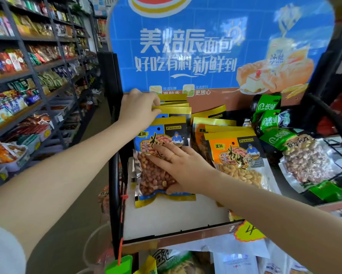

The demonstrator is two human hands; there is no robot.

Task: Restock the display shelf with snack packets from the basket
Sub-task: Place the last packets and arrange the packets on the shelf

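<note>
Presently, a blue-and-yellow foil peanut packet point(162, 155) is pressed flat by the right hand point(183, 169), fingers straight, at the front of the display shelf point(178, 232). Behind it, yellow packet tops point(176, 107) are pinched by the left hand point(139, 111). Light, crinkly and slippery, it is best gripped by its sealed edge.

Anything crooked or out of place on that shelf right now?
Yes. On the right, the green-topped packs lie tumbled at angles instead of standing in a row. The blue and orange peanut packs stand in fairly neat rows. No spills or tears visible.
</note>
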